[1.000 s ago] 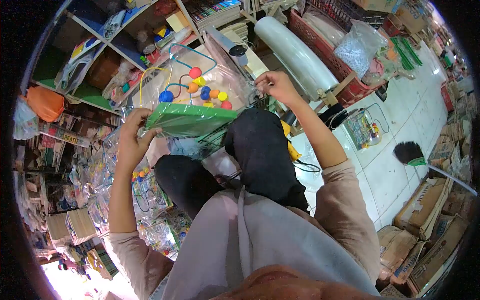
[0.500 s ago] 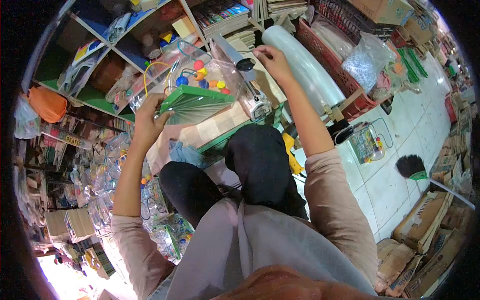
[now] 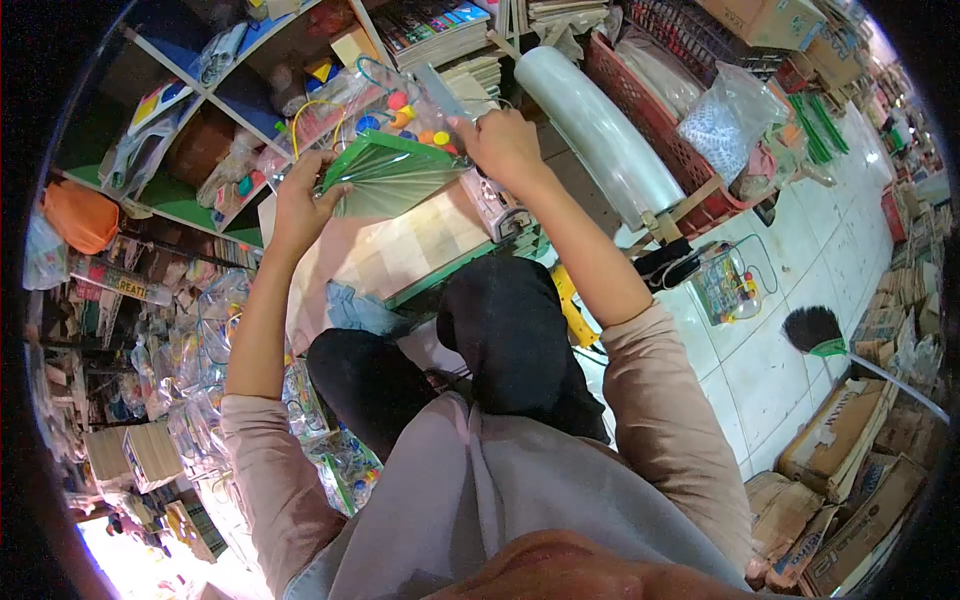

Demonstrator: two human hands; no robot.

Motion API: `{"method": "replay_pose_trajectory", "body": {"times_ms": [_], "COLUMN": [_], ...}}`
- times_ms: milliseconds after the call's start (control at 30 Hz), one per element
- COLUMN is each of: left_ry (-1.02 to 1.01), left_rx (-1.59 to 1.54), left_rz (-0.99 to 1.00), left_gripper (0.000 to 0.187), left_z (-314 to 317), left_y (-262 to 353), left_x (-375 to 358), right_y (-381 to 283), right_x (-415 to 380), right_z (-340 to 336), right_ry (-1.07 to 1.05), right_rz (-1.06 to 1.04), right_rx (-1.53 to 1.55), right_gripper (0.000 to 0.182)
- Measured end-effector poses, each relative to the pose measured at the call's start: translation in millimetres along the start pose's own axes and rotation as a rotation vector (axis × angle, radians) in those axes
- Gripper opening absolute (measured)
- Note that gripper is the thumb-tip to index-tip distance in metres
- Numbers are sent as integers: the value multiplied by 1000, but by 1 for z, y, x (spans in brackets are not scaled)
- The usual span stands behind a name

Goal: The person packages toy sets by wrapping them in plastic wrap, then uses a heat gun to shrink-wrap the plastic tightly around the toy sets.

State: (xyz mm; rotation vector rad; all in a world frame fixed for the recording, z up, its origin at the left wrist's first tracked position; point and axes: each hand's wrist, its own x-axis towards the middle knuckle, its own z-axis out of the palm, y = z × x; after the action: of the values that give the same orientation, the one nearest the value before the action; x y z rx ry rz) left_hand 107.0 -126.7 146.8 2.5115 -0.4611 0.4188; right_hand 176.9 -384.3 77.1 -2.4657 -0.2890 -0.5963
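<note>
My left hand point(image 3: 305, 198) pinches the left end of a bead maze toy point(image 3: 385, 160) with a green base, wrapped in clear plastic. The toy is tilted on its side, its coloured beads and bent wires facing away from me. My right hand point(image 3: 507, 150) is closed over the arm of a heat sealer point(image 3: 497, 208), at the toy's right end. That hand covers the sealer's black knob, and its fingertips reach toward the plastic. Pleated film spreads below the green base, over a light wooden board point(image 3: 420, 243).
A roll of clear plastic film point(image 3: 600, 135) lies to the right, beside a red crate point(image 3: 640, 120). Shelves point(image 3: 190, 100) stand at the back left. More wrapped bead toys point(image 3: 215, 370) are piled at left. A broom point(image 3: 815, 330) and cardboard boxes point(image 3: 840, 435) are on the right.
My right hand has moved left from beyond the sealer onto its arm, covering the black knob. My left hand keeps its grip on the toy. The view has shifted slightly.
</note>
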Motion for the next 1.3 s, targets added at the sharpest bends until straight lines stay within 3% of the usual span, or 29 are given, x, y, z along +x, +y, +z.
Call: {"method": "replay_pose_trajectory", "body": {"times_ms": [167,233,367,667,867,933,1000,1067,1133,1167,1200,1267,1300], "left_ry": [0,2,0,-1,-81,-101,-210,-231,-312,-366,-365,-461,-492], "left_rx": [-2,-8,-6,52,154,150,250,273,417,481,491,649,679], "left_rz": [21,36,2,11,141,123,243,219,311,314,301,427,439], "left_gripper": [35,35,34,35,37,33,32,31,30,24,24,20,20], "left_z": [0,0,1,-4,-39,-58,-75,-83,-90,-94,-97,-100,-101], "left_y": [0,0,-1,9,20,27,29,31,25,26,23,12,8], "left_x": [3,4,5,4,-20,-33,-46,-57,-67,-71,-74,-76,-78], "right_y": [4,6,7,7,9,33,56,92,93,88,86,101,111], "right_x": [-15,-20,-21,-21,-6,14,25,36,41,40,40,39,48], "right_z": [13,16,13,16,3,8,7,41,53,58,61,89,123], "right_ry": [-55,45,-68,-188,-178,-296,-215,-256,-368,-379,-389,-457,-401], "right_rz": [15,21,151,232,247,432,436,385,466,497,488,105,14], "right_rx": [-23,10,97,78,130,806,1199,1185,751,805,813,1148,1158], "right_gripper": [41,30,27,40,45,43,42,43,56,67,67,51,51]}}
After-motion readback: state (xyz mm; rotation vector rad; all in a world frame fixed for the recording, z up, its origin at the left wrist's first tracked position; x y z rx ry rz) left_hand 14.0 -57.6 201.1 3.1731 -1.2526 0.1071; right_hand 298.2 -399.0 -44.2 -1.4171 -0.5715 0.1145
